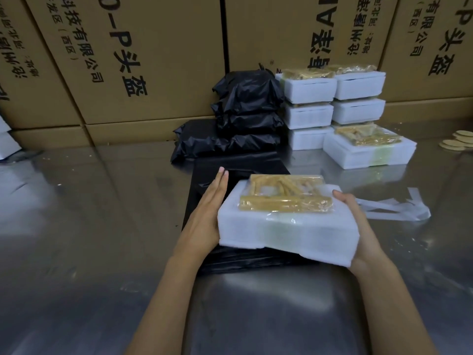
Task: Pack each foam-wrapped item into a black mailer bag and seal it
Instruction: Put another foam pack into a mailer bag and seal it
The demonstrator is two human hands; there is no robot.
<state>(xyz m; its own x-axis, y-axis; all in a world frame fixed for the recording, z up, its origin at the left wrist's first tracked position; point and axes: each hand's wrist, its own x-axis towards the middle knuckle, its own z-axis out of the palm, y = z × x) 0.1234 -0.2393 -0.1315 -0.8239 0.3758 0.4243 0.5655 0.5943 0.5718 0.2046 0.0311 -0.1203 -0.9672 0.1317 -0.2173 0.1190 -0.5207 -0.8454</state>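
A white foam-wrapped item with a clear packet of yellow sticks taped on top sits between my two hands, over a flat black mailer bag on the steel table. My left hand presses its left side with straight fingers. Against its right side lies my right hand; its fingers are hidden behind the foam. Sealed black mailer bags are stacked behind. More foam-wrapped items are stacked at the back right, with one lying in front of them.
The steel table is backed by a wall of large cardboard boxes. A strip of white peel-off tape backing lies right of my right hand. Round tan discs lie at the far right edge.
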